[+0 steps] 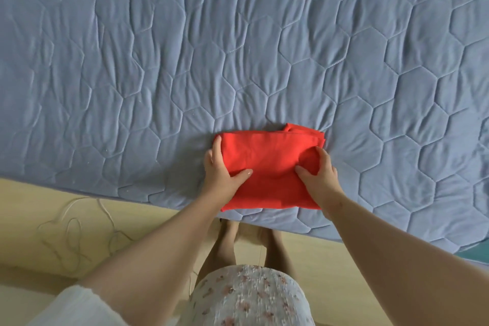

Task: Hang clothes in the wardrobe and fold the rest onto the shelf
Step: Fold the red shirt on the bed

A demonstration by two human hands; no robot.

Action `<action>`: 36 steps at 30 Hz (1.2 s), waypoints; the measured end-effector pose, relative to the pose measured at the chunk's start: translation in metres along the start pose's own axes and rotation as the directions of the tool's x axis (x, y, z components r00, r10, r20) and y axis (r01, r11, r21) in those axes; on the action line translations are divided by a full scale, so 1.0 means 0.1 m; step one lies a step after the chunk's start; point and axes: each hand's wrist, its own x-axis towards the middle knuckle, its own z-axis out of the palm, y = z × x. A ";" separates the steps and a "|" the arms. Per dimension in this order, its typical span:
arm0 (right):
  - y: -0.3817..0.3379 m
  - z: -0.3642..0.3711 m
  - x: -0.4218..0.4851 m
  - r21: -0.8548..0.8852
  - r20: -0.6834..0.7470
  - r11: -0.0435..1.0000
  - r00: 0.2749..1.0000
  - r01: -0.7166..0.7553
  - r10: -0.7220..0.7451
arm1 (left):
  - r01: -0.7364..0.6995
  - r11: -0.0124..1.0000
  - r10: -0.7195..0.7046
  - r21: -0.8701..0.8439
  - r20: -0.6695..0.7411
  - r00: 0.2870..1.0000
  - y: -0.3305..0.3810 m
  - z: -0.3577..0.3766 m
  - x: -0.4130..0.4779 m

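While red garment (pixel 270 167) lies folded on bed (pixel 238 47): near edge, folding looks done.
Left hand (pixel 221 169): grips its left side, thumb on top.
Right hand (pixel 318 172): pinches right side.
Next: lift level, carry to shelf.

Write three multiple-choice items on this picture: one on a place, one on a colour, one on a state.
1. Where does the garment lie? A on the floor; B on the bed cover, near its edge; C on a shelf.
2. What colour is the garment? A red; B green; C white.
3. What do the hands do? A both hang idle; B only one touches it; C left hand and right hand both hold it.
Key: B, it rests on the quilted cover; A, its cloth is bright red; C, each hand grips one side.
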 end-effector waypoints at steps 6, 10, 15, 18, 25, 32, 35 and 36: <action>-0.51 -0.19 -0.33 0.406 0.132 0.859 0.950 -0.312 0.283 | 0.451 0.830 -0.302 -0.329 0.414 0.858 0.27 -0.65 -0.03; -1.01 -0.34 -0.65 0.410 0.344 0.817 0.899 -0.405 0.273 | 0.492 0.781 -0.313 -0.385 0.441 0.841 0.53 -1.20 -0.22; -1.86 -0.58 -1.12 0.363 0.423 0.879 0.895 -0.308 0.139 | 0.450 0.740 -0.255 -0.500 0.410 0.876 1.05 -1.96 -0.55; -2.42 -0.75 -1.50 0.357 0.418 0.912 0.908 -0.203 0.039 | 0.379 0.720 -0.202 -0.581 0.348 0.916 1.44 -2.48 -0.80; -3.65 -0.99 -2.56 0.399 0.515 0.914 0.809 0.067 -0.284 | 0.132 0.643 -0.080 -0.755 0.106 0.991 2.06 -3.80 -1.60; -4.58 -0.62 -3.72 0.425 0.611 0.865 0.621 0.265 -0.491 | -0.082 0.569 -0.042 -0.818 -0.129 0.991 1.98 -5.05 -2.48; -4.82 -0.24 -4.17 0.471 0.648 0.823 0.508 0.318 -0.567 | -0.152 0.535 -0.049 -0.831 -0.210 0.976 1.75 -5.55 -2.84; -4.87 -0.11 -4.33 0.507 0.657 0.802 0.462 0.315 -0.596 | -0.169 0.538 -0.057 -0.826 -0.235 0.970 1.64 -5.71 -2.94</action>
